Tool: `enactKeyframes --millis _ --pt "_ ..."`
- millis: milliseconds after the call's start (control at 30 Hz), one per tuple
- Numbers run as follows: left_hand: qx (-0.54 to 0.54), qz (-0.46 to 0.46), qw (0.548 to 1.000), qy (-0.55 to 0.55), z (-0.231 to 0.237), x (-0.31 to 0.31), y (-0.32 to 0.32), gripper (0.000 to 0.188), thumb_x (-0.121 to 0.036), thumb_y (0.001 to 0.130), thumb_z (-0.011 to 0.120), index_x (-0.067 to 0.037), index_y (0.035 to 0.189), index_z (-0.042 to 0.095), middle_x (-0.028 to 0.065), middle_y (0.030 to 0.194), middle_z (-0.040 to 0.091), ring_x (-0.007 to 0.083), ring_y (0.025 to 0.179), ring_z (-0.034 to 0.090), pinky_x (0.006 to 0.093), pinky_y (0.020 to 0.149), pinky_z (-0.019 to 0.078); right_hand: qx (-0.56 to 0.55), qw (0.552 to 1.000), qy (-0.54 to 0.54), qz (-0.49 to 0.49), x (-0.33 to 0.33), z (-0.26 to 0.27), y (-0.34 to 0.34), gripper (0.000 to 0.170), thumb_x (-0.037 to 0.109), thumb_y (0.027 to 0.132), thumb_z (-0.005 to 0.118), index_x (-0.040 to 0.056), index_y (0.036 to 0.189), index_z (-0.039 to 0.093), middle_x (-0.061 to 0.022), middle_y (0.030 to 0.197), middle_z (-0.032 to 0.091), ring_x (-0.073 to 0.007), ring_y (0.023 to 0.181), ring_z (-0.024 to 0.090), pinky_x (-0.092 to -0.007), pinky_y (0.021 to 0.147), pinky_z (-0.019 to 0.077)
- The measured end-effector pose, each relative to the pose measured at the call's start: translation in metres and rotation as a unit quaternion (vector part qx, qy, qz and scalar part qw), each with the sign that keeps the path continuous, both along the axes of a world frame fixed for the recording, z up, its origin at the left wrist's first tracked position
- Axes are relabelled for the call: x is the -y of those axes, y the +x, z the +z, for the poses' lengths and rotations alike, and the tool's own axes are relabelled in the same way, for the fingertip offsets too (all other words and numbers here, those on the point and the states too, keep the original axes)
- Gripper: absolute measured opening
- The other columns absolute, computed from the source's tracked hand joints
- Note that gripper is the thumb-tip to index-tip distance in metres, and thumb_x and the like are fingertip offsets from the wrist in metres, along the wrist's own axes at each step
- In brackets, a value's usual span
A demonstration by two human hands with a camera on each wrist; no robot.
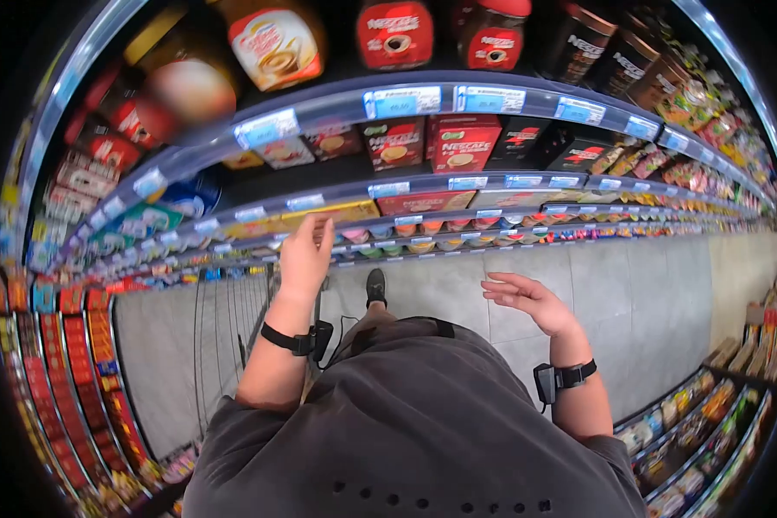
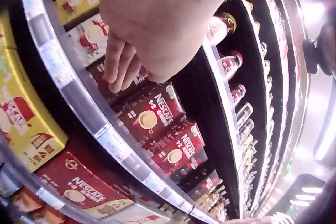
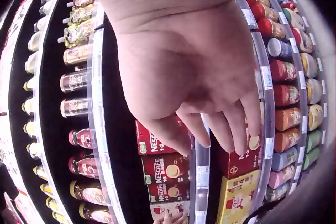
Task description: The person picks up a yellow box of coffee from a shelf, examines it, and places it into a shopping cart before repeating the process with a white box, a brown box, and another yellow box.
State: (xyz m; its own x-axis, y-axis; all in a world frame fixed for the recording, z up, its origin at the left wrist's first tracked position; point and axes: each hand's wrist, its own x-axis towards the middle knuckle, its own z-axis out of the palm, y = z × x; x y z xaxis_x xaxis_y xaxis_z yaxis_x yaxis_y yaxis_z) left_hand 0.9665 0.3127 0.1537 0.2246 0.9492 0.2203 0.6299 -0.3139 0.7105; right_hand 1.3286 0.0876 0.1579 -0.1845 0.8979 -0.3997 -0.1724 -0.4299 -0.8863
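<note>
My left hand (image 1: pixel 305 255) is raised in front of the coffee shelf, empty, with its fingers loosely bent. In the left wrist view the left hand (image 2: pixel 152 29) overlaps a row of coffee boxes, its fingertips in front of a dark red box beside a brown-red Nescafe box (image 2: pixel 148 115). A yellow box (image 2: pixel 31 113) lies on the shelf below. Out over the floor, my right hand (image 1: pixel 531 302) is held with its fingers extended and nothing in them. In the right wrist view its palm (image 3: pixel 184 61) overlaps the shelving, with red Nescafe boxes (image 3: pixel 167 174) beyond the fingers.
Jars of coffee (image 1: pixel 394 34) stand on the upper shelf, behind a rail with price tags (image 1: pixel 401 102). A wire cart (image 1: pixel 224 319) stands on the grey tiled floor (image 1: pixel 617 293) at my left. More stocked shelves (image 1: pixel 65 371) are behind me on both sides.
</note>
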Motion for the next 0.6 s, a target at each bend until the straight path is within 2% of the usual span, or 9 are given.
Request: enactKeyframes --millis 67,100,200,367,533,600 --pt "-0.021 0.027 0.999 0.011 -0.003 0.027 -0.023 0.016 -0.016 0.098 0.066 -0.002 0.105 0.067 0.0174 0.091 0.075 0.0302 0.084 0.076 0.0366 0.073 0.0600 -0.008 1.000 -0.012 0.016 0.001 -0.008 -0.001 0.050 0.008 0.101 0.059 0.0017 0.149 0.048 -0.0164 0.142 0.061 -0.0259 0.132 0.058 -0.0377 0.111 0.0439" --pt "-0.001 0.034 0.999 -0.007 -0.005 0.040 -0.035 0.015 -0.015 0.098 0.066 -0.002 0.104 0.068 0.0184 0.090 0.075 0.0315 0.083 0.076 0.0373 0.073 0.0599 -0.007 1.000 -0.017 0.016 0.002 -0.014 -0.002 0.049 0.008 0.101 0.059 0.0016 0.148 0.049 -0.0164 0.142 0.061 -0.0264 0.131 0.059 -0.0376 0.110 0.0447" --pt "-0.032 0.097 0.994 -0.041 -0.006 0.080 -0.074 0.016 -0.016 0.098 0.066 -0.002 0.105 0.068 0.0189 0.088 0.075 0.0318 0.083 0.076 0.0375 0.073 0.0596 -0.009 0.999 -0.025 0.037 -0.001 -0.029 -0.008 0.048 0.008 0.099 0.057 0.0020 0.146 0.051 -0.0161 0.140 0.062 -0.0269 0.128 0.061 -0.0372 0.108 0.0459" --pt "-0.061 0.195 0.978 -0.039 0.006 0.130 -0.146 0.019 -0.020 0.101 0.061 -0.003 0.107 0.068 0.0166 0.087 0.075 0.0321 0.083 0.076 0.0379 0.071 0.0585 -0.003 0.995 -0.027 0.096 -0.015 -0.036 -0.035 0.048 0.011 0.097 0.054 0.0032 0.145 0.052 -0.0149 0.139 0.063 -0.0262 0.126 0.062 -0.0366 0.107 0.0463" --pt "-0.040 0.290 0.956 -0.016 0.012 0.169 -0.210 0.021 -0.022 0.102 0.059 -0.003 0.106 0.068 0.0157 0.088 0.076 0.0308 0.080 0.076 0.0373 0.071 0.0571 0.012 0.989 -0.009 0.145 -0.036 -0.037 -0.074 0.047 0.017 0.098 0.054 0.0041 0.143 0.053 -0.0142 0.137 0.064 -0.0247 0.124 0.062 -0.0366 0.106 0.0466" --pt "-0.022 0.322 0.945 -0.058 0.020 0.187 -0.231 0.019 -0.015 0.103 0.059 0.002 0.111 0.066 0.0142 0.085 0.076 0.0198 0.082 0.075 0.0315 0.075 0.0569 0.021 0.985 -0.003 0.173 -0.046 -0.032 -0.095 0.046 0.017 0.098 0.054 0.0043 0.142 0.053 -0.0142 0.136 0.064 -0.0245 0.123 0.063 -0.0366 0.105 0.0470"
